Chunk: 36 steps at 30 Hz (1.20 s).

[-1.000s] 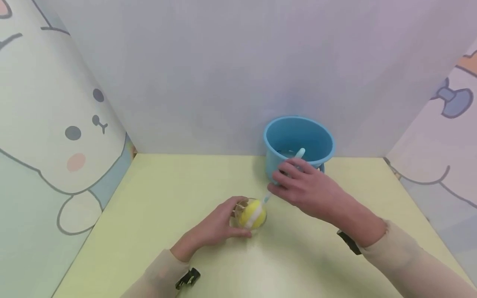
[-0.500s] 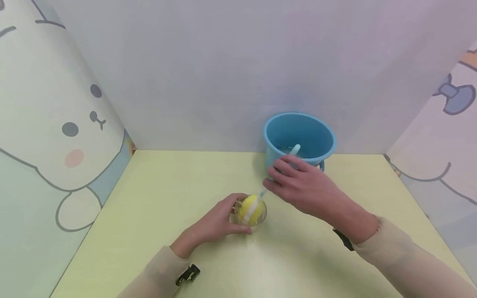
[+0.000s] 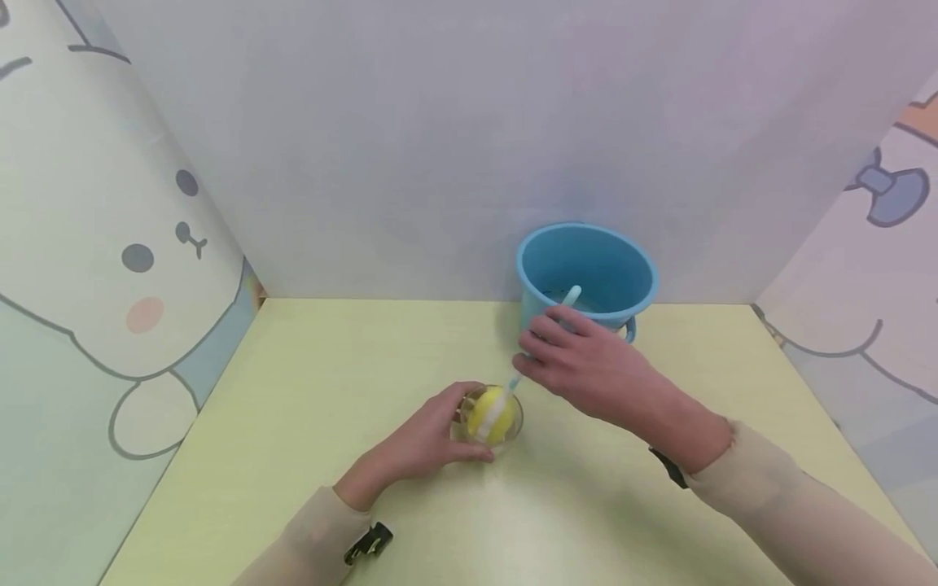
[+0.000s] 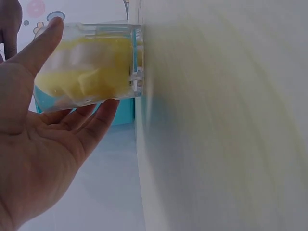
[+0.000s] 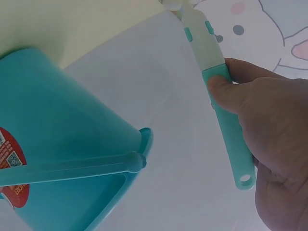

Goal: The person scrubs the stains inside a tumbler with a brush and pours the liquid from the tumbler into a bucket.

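From the head, I see a sponge brush (image 3: pixel 493 415) inside a clear cup (image 3: pixel 518 425) mid desk (image 3: pixel 366 350), a blue bucket (image 3: pixel 533 313) by the back edge. At the left wrist, the left hand (image 4: pixel 45 137) grips the cup; at the right, the right hand (image 5: pixel 279 125) clasps the brush's handle (image 5: pixel 233 139).

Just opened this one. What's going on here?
A person is working a sponge brush in a clear cup. The left hand grips the cup from the side, while the right hand holds the teal handle. The yellow-and-white sponge head is inside the cup. A blue bucket stands farther back on the table.
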### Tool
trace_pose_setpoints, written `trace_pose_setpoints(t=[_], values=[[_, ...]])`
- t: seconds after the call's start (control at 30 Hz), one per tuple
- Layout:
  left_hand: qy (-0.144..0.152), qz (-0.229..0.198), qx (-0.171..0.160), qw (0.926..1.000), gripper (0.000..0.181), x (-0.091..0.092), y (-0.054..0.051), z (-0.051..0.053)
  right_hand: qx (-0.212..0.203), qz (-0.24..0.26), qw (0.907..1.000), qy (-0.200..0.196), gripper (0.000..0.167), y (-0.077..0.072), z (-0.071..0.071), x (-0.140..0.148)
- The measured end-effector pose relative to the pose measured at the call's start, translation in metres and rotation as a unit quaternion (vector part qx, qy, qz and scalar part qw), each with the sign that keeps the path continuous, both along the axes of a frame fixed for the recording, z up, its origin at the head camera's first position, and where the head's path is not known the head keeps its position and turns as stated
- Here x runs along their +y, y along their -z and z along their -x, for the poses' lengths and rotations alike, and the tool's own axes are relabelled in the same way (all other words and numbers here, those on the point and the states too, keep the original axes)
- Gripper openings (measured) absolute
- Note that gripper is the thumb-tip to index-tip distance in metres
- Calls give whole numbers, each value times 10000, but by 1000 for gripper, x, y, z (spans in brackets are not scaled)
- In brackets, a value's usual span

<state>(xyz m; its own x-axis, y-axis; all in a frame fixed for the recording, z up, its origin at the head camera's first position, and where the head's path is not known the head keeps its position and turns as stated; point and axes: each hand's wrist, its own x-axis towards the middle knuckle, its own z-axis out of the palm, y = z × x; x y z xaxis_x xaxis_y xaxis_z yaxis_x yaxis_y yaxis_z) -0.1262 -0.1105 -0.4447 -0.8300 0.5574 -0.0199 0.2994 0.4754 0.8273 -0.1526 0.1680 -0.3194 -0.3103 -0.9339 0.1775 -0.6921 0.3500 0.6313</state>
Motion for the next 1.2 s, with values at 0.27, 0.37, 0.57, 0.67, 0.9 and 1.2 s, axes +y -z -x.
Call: trace_pose_setpoints(t=[0.27, 0.37, 0.57, 0.67, 0.9, 1.2], values=[[-1, 59, -43, 10000, 91, 0, -2, -1, -149, -16, 9999, -72, 48, -9, 2, 6], [1, 75, -51, 10000, 91, 1, -3, -2, -206, 30, 9997, -88, 48, -11, 2, 9], [0, 113, -23, 9999, 91, 1, -3, -2, -309, 150, 9993, -139, 51, -14, 1, 15], [-18, 125, -35, 9999, 92, 0, -2, -1, -374, 237, 9989, -174, 54, -14, 0, 18], [-12, 87, -29, 10000, 92, 0, -2, -1, -407, 512, 9975, -281, 58, -19, -2, 22], [-28, 26, -53, 10000, 91, 0, -1, -1, -220, 695, 9971, -224, 61, -19, -3, 20]])
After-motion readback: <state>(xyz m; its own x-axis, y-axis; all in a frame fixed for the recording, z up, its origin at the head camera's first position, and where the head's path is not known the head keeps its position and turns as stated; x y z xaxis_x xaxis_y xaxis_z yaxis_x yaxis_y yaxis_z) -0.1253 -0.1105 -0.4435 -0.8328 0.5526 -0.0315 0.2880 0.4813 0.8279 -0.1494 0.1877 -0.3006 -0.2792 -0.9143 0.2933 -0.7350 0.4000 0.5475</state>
